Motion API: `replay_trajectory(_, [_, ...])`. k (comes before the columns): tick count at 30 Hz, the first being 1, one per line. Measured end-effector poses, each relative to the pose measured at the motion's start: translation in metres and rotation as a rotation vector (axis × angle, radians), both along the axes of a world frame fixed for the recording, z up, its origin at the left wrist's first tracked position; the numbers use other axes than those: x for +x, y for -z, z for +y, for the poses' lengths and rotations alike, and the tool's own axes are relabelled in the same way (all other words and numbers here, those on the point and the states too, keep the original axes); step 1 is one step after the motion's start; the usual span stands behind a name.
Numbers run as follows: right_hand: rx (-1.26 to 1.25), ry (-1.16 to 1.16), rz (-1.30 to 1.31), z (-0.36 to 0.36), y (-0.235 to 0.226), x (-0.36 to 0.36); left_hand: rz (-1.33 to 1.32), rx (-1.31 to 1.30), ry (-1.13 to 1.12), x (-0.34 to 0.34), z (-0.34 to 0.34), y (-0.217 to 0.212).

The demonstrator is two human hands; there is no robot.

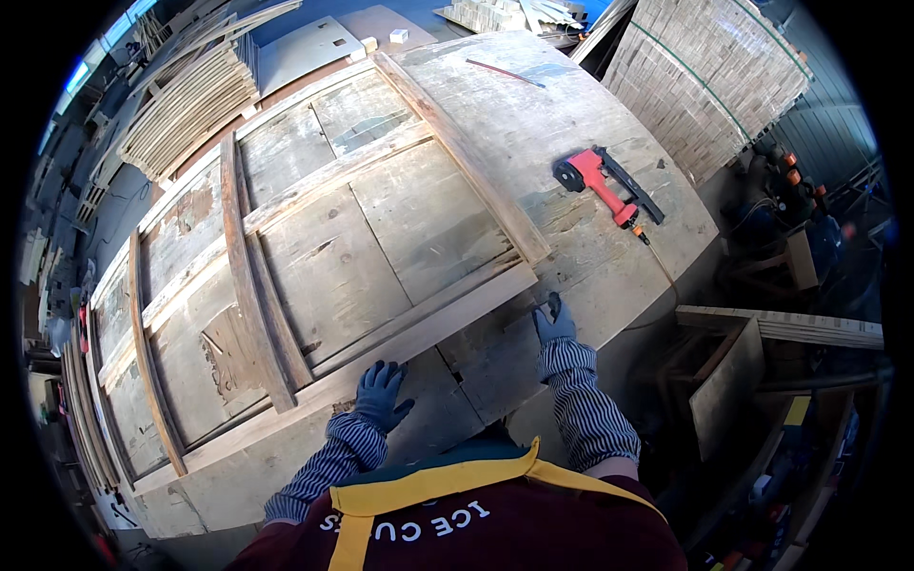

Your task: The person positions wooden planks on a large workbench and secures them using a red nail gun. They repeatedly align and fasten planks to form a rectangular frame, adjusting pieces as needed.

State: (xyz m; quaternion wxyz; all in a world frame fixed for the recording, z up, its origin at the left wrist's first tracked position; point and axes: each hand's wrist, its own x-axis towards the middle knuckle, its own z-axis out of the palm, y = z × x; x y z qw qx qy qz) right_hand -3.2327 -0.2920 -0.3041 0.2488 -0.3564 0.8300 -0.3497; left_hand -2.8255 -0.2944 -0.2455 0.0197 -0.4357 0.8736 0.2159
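Your left hand spreads on the wooden frame; right hand apart, grip unclear.
Open room at the table's right edge surrounds a red nailer.

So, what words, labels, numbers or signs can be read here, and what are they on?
Maroon shirt: white lettering, upside down in this view, partly hidden by the yellow strap; I won't copy its wording.
Red air tool: any markings are too small to read.
Yellow patch: too small for any text.
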Motion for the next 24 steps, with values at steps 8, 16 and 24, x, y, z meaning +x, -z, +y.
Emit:
replay_trajectory(8, [0.471, -0.441, 0.285, -0.148, -0.039, -0.050, -0.180, -0.019, -0.165, -0.182, -0.085, 0.041])
replay_trajectory(16, [0.529, -0.433, 0.078, -0.174, -0.047, -0.062, -0.196, 0.001, -0.245, -0.194, -0.105, 0.063])
replay_trajectory(24, [0.494, -0.490, 0.109, -0.172, -0.022, -0.071, -0.123, 0.019, -0.237, -0.191, -0.106, 0.053])
